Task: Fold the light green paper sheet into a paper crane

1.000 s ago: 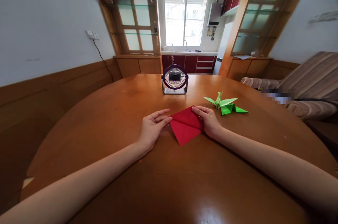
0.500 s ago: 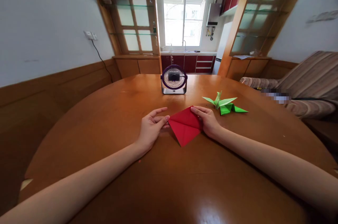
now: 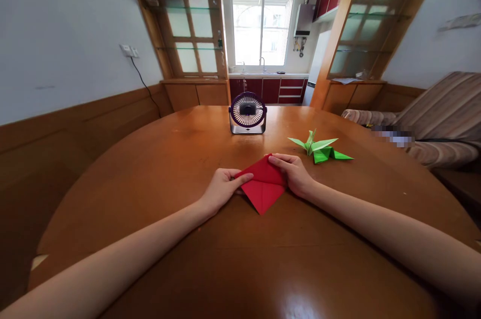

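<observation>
A red sheet of folding paper [image 3: 264, 190], creased across its middle and shaped like a diamond, is held just over the table between both hands. My left hand [image 3: 224, 186] grips its left corner, with the thumb lying on top and the fingers underneath. At the upper right edge, my right hand [image 3: 295, 173] pinches the paper between thumb and fingers. The fingers beneath the sheet are partly hidden. Beyond my right hand stand a light green folded paper crane [image 3: 310, 144] and a brighter green folded paper piece [image 3: 323, 154], touching or overlapping.
The rounded wooden table [image 3: 158, 169] stretches out ahead. A small dark purple fan [image 3: 247, 110] stands near its far edge. To the right is a striped sofa [image 3: 439, 108]. Wooden shelves [image 3: 188, 18] and a kitchen window [image 3: 263, 28] lie behind.
My left thumb has moved right onto the paper, and the raised left fingers have closed around its corner. The paper has shifted slightly toward me; my right hand keeps its pinch.
</observation>
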Available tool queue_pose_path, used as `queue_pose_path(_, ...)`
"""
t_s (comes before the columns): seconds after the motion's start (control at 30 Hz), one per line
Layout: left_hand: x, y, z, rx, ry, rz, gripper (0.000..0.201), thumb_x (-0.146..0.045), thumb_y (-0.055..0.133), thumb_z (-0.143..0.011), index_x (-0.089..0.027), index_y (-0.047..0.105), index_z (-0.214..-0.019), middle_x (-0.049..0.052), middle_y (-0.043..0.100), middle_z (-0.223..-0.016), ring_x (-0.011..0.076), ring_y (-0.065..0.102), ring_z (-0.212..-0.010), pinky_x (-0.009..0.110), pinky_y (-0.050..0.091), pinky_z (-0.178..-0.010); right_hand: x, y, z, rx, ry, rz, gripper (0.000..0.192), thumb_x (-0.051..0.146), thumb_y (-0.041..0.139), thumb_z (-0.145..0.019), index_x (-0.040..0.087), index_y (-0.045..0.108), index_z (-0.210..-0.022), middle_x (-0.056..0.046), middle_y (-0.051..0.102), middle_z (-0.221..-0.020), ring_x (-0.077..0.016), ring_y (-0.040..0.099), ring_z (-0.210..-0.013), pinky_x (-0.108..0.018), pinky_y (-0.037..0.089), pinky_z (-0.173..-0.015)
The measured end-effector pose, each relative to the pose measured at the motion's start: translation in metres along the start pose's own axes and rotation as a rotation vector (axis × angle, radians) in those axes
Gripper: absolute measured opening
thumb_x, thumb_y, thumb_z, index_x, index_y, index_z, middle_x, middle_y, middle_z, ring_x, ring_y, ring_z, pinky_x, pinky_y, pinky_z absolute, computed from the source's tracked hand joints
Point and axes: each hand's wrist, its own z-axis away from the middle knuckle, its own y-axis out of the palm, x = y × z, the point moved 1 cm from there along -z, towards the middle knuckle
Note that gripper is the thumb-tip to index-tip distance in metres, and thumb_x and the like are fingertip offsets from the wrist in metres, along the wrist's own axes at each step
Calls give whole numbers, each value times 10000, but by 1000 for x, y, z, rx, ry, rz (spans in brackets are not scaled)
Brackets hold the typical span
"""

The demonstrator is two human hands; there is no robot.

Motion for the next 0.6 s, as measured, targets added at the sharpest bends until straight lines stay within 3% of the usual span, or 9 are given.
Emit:
queue_pose_path(0.4, -3, 1, 1, 55, -4, 39, 260, -348, 803, -649, -122, 738, -761, 70, 725, -712, 151, 651, -605, 260, 521, -624, -2, -1, -1, -22, 32, -30, 279, 372, 844, -588, 204, 767, -798, -33, 747, -779, -157, 645, -651, -294, 500, -666)
queue_pose_path(0.6, -3, 1, 2, 123, 30, 95, 351, -468, 679, -770, -119, 718, -766, 79, 720, -734, 164, 661, -649, 309, 537, -714, 0, -1, -2, -57, 36, -43, 295, 374, 854, -557, 197, 761, -774, -26, 740, -745, -147, 634, -625, -295, 489, -652)
